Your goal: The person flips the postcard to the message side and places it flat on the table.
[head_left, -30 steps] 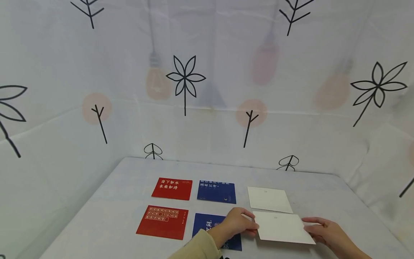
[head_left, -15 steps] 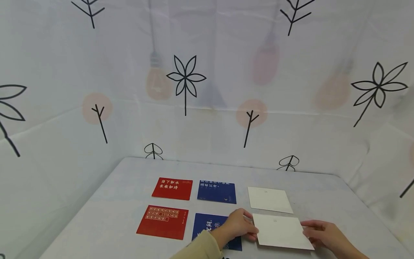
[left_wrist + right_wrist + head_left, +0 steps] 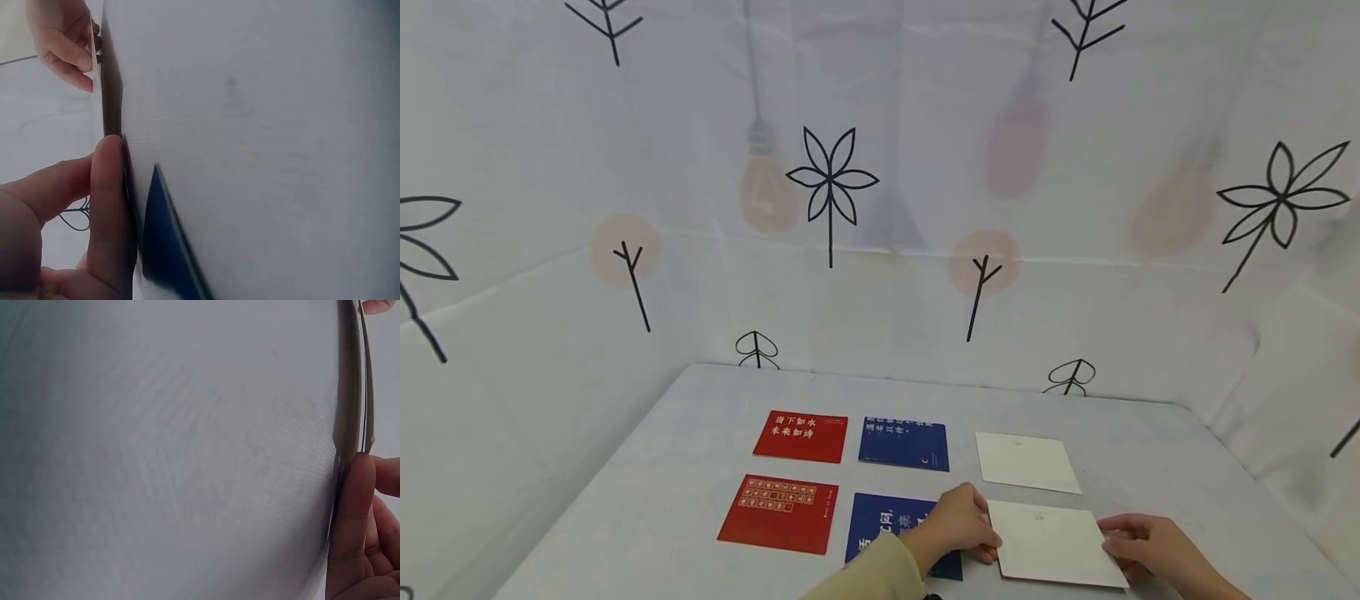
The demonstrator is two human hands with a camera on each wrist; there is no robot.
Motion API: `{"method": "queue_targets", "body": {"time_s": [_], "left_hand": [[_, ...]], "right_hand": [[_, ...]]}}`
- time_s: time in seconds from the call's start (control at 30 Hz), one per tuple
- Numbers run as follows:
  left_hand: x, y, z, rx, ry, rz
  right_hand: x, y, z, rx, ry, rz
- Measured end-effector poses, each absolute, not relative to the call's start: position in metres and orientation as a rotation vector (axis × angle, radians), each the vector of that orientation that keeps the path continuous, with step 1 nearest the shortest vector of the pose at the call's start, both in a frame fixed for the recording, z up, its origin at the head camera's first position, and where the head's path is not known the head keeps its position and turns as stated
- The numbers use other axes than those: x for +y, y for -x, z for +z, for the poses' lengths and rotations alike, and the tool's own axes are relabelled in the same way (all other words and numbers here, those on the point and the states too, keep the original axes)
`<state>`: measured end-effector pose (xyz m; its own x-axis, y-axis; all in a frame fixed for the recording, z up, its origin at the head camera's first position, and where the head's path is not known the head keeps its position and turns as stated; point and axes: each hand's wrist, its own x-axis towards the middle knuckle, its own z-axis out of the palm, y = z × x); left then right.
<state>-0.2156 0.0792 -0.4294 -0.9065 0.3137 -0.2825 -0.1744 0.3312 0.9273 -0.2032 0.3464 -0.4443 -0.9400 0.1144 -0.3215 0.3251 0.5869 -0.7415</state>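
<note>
change: the near white card has shifted toward the person, and a strip of table shows between it and the far white card. effect: it lines up with the near row, right of the near red card and near blue card; spacing appears to be the step in hand.

fingers: the left hand pinches its left edge, the right hand its right edge. the gap to the surface cannot be told exactly; a dark band under the edge suggests slight lift.

materials: all cards are thin, flat, rectangular stock. the far red card and far blue card carry pale print; the white faces bear one small mark. the table covering is smooth, pale and matt.
</note>
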Motion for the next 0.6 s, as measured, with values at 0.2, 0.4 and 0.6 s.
{"method": "queue_targets", "body": {"time_s": [0.2,0.4,0.6], "left_hand": [[0.0816,0.2159,-0.4273,2.243,-0.109,1.530],[0.0827,0.2155,-0.4252,2.264,-0.088,1.500],[0.0815,0.2163,-0.4250,2.282,-0.103,1.481]], "right_hand": [[0.3463,0.2016,-0.4438,2.598,-0.340,-1.276],[0.3474,0.1993,-0.4435,2.612,-0.278,-1.278],[0.3493,0.1981,-0.4450,2.640,-0.189,-1.234]]}}
